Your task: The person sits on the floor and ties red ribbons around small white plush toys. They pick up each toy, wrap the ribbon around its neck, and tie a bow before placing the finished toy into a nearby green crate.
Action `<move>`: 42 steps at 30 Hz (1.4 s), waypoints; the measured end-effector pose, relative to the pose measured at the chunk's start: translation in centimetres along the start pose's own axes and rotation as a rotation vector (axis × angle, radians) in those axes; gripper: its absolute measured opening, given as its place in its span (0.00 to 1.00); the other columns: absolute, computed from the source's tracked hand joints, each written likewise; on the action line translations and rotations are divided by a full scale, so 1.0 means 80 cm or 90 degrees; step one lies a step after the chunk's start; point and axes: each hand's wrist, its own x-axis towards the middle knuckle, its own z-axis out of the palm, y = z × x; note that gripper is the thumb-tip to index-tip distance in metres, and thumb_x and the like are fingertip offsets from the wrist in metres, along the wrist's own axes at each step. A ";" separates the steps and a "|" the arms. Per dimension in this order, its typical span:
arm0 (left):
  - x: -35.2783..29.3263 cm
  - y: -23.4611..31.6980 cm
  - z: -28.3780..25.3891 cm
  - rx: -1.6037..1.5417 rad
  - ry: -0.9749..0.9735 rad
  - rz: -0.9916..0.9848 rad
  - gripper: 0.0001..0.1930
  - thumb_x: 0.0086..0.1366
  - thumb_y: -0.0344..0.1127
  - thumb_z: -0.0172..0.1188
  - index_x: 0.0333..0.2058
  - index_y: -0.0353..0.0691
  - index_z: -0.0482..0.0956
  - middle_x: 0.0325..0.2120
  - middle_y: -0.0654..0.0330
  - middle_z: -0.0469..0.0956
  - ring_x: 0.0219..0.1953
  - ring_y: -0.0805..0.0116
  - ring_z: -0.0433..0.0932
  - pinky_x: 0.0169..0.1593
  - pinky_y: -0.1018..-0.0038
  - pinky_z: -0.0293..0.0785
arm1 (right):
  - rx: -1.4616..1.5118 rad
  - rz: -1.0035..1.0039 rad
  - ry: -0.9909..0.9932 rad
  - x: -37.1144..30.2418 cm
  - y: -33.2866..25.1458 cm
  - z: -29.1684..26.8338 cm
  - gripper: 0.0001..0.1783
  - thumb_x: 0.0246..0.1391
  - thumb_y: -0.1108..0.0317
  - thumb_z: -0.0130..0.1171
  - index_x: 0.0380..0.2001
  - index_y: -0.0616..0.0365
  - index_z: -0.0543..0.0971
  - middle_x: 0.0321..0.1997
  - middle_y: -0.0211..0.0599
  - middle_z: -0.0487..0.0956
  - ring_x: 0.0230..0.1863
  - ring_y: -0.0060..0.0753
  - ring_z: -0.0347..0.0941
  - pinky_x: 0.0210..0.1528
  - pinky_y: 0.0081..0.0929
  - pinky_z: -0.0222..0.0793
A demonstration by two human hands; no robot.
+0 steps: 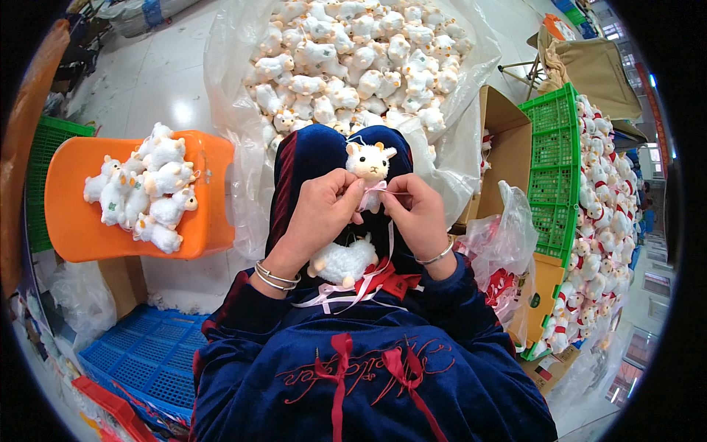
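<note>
Above my knees sits a small white plush sheep point(370, 160), facing up, with a pink ribbon point(377, 188) around its neck. My left hand point(328, 205) pinches the ribbon at the toy's neck, fingers closed. On the other side my right hand point(417, 208) grips the ribbon's other end between thumb and forefinger. A second white plush sheep point(345, 263) lies on its side in my lap, below my hands. Beside it are loose pale ribbons point(326, 297) and some red ribbon pieces point(396, 283).
An orange stool point(70, 199) at my left carries several plush sheep. Ahead, a large clear plastic bag point(230, 81) holds a heap of them. At right stand a cardboard box point(507, 140) and a green crate point(552, 169) beside many sheep with red ribbons. A blue crate point(151, 361) lies lower left.
</note>
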 end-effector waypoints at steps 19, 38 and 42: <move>0.011 0.001 0.015 0.302 0.107 0.127 0.13 0.61 0.36 0.69 0.27 0.34 0.76 0.18 0.53 0.80 0.20 0.62 0.82 0.24 0.71 0.75 | 0.054 0.148 -0.002 0.002 -0.027 -0.022 0.12 0.60 0.71 0.60 0.45 0.66 0.78 0.39 0.36 0.81 0.36 0.21 0.79 0.35 0.22 0.74; 0.011 -0.001 0.016 0.284 0.109 0.143 0.13 0.61 0.36 0.70 0.28 0.34 0.77 0.18 0.56 0.79 0.20 0.67 0.80 0.24 0.74 0.73 | -0.166 0.044 -0.020 0.017 -0.011 -0.020 0.10 0.57 0.77 0.56 0.43 0.66 0.77 0.35 0.34 0.81 0.31 0.20 0.75 0.35 0.20 0.73; 0.011 -0.001 0.017 0.296 0.107 0.152 0.13 0.61 0.36 0.69 0.28 0.34 0.77 0.18 0.56 0.79 0.20 0.67 0.80 0.24 0.74 0.73 | 0.035 0.121 0.017 0.004 -0.033 -0.018 0.12 0.58 0.76 0.55 0.44 0.68 0.76 0.41 0.39 0.82 0.30 0.21 0.77 0.32 0.20 0.73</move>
